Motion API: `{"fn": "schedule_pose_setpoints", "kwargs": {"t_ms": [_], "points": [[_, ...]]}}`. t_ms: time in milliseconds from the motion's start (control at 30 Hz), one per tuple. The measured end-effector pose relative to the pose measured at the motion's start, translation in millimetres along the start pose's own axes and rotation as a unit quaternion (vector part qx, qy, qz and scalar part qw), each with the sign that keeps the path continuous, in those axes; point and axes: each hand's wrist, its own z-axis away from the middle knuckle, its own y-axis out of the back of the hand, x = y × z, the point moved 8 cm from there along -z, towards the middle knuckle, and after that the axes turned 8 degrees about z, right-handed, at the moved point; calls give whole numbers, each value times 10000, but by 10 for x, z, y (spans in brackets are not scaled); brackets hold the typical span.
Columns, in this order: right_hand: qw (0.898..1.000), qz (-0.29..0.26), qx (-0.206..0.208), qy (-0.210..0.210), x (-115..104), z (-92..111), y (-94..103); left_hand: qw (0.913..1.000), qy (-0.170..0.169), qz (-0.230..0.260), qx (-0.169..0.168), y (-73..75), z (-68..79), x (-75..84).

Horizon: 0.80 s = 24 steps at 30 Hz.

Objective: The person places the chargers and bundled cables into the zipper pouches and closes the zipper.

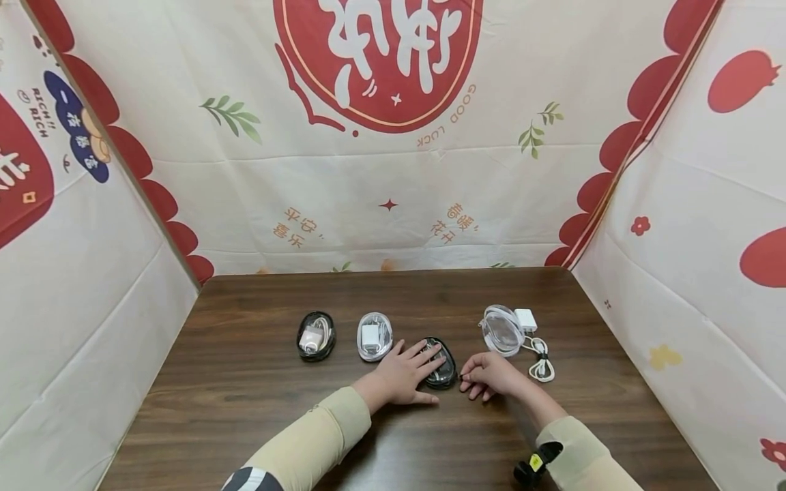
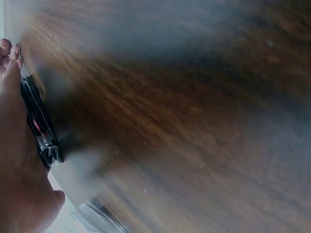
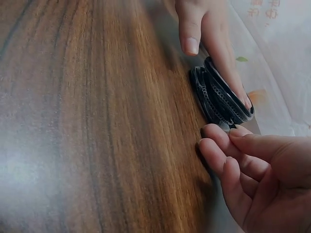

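Observation:
A small oval zip case (image 1: 450, 374) with black edging and a clear top lies on the table right of the middle. My left hand (image 1: 402, 376) rests on it from the left, its fingers spread straight over the top. At the case's near right edge, my right hand (image 1: 491, 375) pinches a small dark zipper pull between thumb and forefinger. Zipper teeth along the black edging (image 3: 214, 97) show in the right wrist view. Much of the case's top is hidden under the left fingers. In the left wrist view, the case's dark side (image 2: 41, 126) stands beside the left hand.
To the left lie a black-edged case (image 1: 316, 336) and a white-edged case (image 1: 374, 337), each holding a charger and cable. At right are a clear case (image 1: 502, 332), a white charger plug (image 1: 525, 319) and a bundled white cable (image 1: 542, 361). Printed cloth walls surround the wooden table.

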Motion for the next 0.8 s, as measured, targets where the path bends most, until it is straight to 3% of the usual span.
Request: {"fn": "schedule_pose_setpoints", "kwargs": {"t_ms": [533,800], "points": [[9994,-17,338,29,17,23,7,9996,116,202,189,-18,39,-13],[9965,150,824,47,12,-27,123,9992,-6,203,358,28,135,0]]}}
